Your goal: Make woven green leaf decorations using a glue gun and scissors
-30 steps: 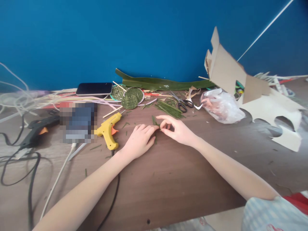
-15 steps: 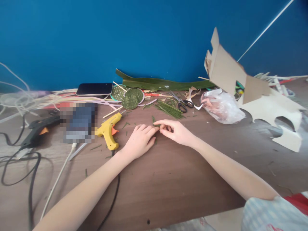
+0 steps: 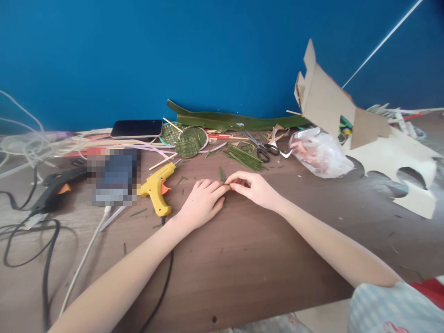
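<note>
My left hand (image 3: pixel 204 202) rests palm down on the table, its fingers pressed over a green leaf strip (image 3: pixel 222 174) that pokes out past the fingertips. My right hand (image 3: pixel 251 187) meets it from the right, thumb and forefinger pinched together at the left fingertips. Most of the strip is hidden under the fingers. Just beyond lies a bundle of cut leaf strips (image 3: pixel 244 157), with black-handled scissors (image 3: pixel 264 151) behind it. A yellow glue gun (image 3: pixel 157 189) lies left of my left hand. Round woven leaf discs (image 3: pixel 189 142) with rims are farther back.
A long green leaf (image 3: pixel 236 121) lies along the blue wall. To the right are a plastic bag (image 3: pixel 321 155) and cut cardboard (image 3: pixel 333 101). On the left are a phone (image 3: pixel 136 128), a blurred-out device (image 3: pixel 118 178), a black glue gun (image 3: pixel 57 187) and trailing cables.
My right fingers have drawn in slightly, the forefinger curling down toward the thumb and left fingertips. More of the leaf strip shows above them. My left hand has stayed in place.
</note>
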A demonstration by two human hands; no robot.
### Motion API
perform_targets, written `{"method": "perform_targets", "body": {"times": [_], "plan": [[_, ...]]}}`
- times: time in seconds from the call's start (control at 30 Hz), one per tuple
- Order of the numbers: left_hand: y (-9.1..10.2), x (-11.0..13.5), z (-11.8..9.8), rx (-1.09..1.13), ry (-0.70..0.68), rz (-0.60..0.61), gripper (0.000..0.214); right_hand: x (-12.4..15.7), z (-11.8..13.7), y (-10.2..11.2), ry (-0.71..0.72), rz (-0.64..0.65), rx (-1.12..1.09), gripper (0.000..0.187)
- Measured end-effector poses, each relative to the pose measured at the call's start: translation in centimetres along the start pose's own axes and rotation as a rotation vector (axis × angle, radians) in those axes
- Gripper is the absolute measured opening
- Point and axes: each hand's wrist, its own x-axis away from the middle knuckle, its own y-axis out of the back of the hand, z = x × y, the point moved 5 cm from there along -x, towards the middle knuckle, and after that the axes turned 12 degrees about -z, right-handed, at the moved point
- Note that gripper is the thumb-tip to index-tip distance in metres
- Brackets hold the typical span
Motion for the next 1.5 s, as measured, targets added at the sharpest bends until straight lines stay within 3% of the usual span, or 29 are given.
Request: {"method": "perform_targets", "body": {"times": [0.3, 0.4, 1.23, 1.5], "plan": [[-0.1, 0.1, 0.0, 0.01, 0.001, 0.0, 0.029, 0.0, -0.3, 0.2, 0.241, 0.028, 0.152, 0.036], [-0.1, 0.1, 0.0, 0.021, 0.003, -0.009, 0.03, 0.0, -0.4, 0.1, 0.284, 0.039, 0.231, 0.032], [-0.5, -0.1, 0.4, -0.017, 0.024, -0.025, 0.025, 0.0, -0.3, -0.9, 0.301, -0.019, 0.332, 0.013], [-0.2, -0.2, 0.3, -0.009, 0.032, -0.016, 0.024, 0.4, 0.3, -0.4, 0.282, -0.028, 0.147, 0.024]]}}
